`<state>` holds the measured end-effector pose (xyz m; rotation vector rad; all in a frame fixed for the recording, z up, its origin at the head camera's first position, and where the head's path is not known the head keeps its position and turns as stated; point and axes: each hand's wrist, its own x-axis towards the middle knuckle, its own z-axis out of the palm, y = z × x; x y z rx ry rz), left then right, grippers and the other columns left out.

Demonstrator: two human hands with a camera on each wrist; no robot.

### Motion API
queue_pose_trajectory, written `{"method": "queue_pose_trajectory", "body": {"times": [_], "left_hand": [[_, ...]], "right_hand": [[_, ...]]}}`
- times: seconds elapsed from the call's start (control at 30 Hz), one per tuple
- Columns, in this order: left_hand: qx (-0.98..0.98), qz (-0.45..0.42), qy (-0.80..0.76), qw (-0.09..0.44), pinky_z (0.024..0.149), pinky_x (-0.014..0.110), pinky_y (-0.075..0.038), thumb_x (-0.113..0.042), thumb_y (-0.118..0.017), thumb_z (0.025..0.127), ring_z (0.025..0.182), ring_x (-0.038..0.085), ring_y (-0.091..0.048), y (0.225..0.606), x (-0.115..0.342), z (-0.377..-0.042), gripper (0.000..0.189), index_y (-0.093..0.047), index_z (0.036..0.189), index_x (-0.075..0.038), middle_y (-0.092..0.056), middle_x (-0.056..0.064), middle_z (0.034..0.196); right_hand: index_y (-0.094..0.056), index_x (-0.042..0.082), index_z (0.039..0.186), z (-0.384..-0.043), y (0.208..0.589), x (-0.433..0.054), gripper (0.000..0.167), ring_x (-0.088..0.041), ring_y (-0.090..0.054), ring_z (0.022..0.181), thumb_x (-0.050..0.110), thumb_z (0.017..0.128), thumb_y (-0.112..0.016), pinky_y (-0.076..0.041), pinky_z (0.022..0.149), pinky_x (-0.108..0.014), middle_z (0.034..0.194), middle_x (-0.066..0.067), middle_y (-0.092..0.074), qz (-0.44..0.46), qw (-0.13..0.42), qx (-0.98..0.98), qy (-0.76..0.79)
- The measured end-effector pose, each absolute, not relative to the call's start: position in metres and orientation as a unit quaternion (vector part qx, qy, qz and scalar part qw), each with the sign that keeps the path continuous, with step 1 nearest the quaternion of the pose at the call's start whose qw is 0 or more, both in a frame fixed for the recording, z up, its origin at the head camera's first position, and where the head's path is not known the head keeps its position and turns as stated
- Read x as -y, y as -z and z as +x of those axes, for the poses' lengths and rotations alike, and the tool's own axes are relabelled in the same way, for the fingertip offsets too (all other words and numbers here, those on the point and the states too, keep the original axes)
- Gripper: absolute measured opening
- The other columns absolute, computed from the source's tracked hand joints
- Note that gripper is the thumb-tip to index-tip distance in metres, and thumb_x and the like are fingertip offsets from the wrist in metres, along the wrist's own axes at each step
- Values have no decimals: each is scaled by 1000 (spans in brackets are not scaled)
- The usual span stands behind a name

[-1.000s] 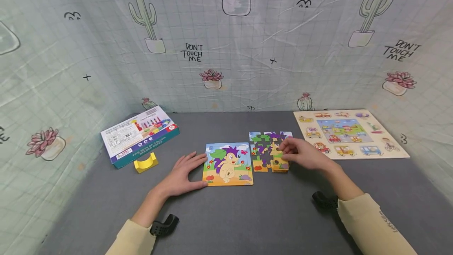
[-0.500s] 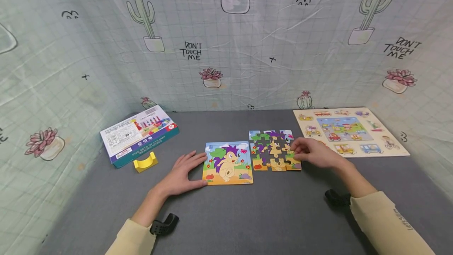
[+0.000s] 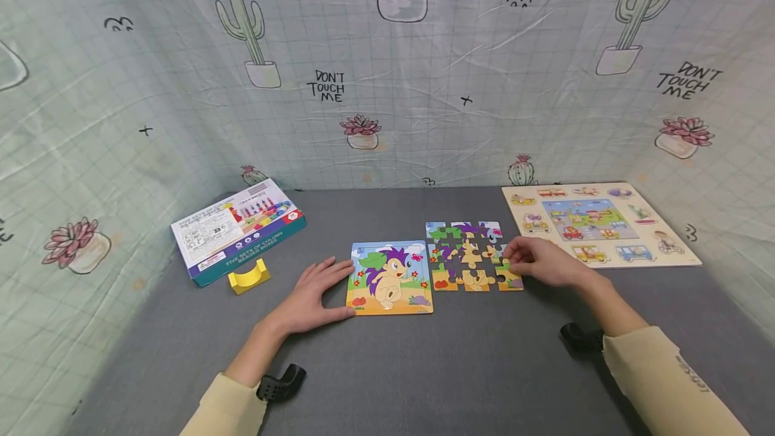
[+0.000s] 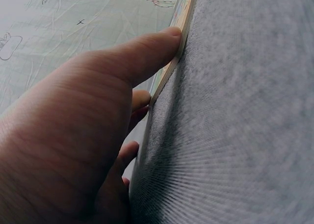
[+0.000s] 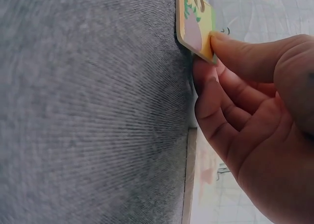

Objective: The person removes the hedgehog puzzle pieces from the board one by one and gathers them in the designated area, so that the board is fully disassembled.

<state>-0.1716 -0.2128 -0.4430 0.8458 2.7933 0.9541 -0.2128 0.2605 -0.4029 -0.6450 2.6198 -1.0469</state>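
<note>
A square hedgehog picture board [image 3: 392, 280] lies flat in the middle of the table. My left hand [image 3: 307, 298] rests at its left side with fingers spread, the thumb [image 4: 157, 45] and fingertips touching the edge. To the right of the board, several hedgehog puzzle pieces [image 3: 469, 254] are laid out in rows with small gaps. At their lower right corner my right hand [image 3: 547, 262] pinches a corner puzzle piece [image 3: 511, 280] with grass and a purple shape. The right wrist view shows the thumb on top of this piece [image 5: 194, 30] and a fingertip under its edge.
A beaded-toy box [image 3: 239, 231] lies at the back left, with a yellow curved block [image 3: 249, 279] in front of it. At the back right is a wooden vehicle puzzle board [image 3: 660, 221], just behind the right hand. A printed curtain [image 3: 436, 86] closes off the back and sides.
My right hand has moved right with the corner piece, off the pieces beneath and out to the lower right of the group, where a gap now shows beside it. The left hand stays still.
</note>
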Motion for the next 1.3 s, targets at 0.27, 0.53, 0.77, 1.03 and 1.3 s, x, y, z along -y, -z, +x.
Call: {"method": "queue_pose_trajectory", "body": {"times": [0.27,0.53,0.77,1.03,1.3], "left_hand": [[-909,276,-311,34,118,61,-6,-45,-77,86,150,36,-19,443,213,-171,78,-50,150,-10,-42,5,157],[-909,275,-312,38,118,61,-6,-46,-77,86,150,36,-19,441,212,-171,79,-50,150,-10,-42,6,157],[-909,277,-310,39,118,62,-6,-46,-76,86,150,36,-19,440,213,-171,79,-49,150,-9,-42,6,157],[-907,279,-313,36,118,62,-6,-45,-77,86,150,37,-19,441,213,-171,78,-50,150,-9,-42,6,157],[-907,279,-313,35,118,62,-6,-44,-77,86,150,37,-19,441,213,-171,78,-50,150,-9,-43,7,157]], "right_hand": [[-65,2,102,-209,404,-255,11,-15,-58,81,5,93,-71,-50,71,-31,89,0,-63,-213,89,-921,314],[-65,2,102,-206,401,-255,16,-16,-58,82,9,92,-74,-50,71,-31,90,0,-63,-193,85,-927,310],[-64,0,105,-201,395,-259,25,-17,-59,83,14,90,-78,-50,70,-29,90,0,-64,-202,92,-920,323],[-66,0,108,-197,399,-262,33,-17,-59,84,19,86,-83,-51,71,-28,91,-1,-64,-208,98,-922,313],[-65,0,109,-194,403,-261,41,-19,-57,89,22,82,-86,-51,76,-36,97,-2,-63,-220,93,-923,301]]}}
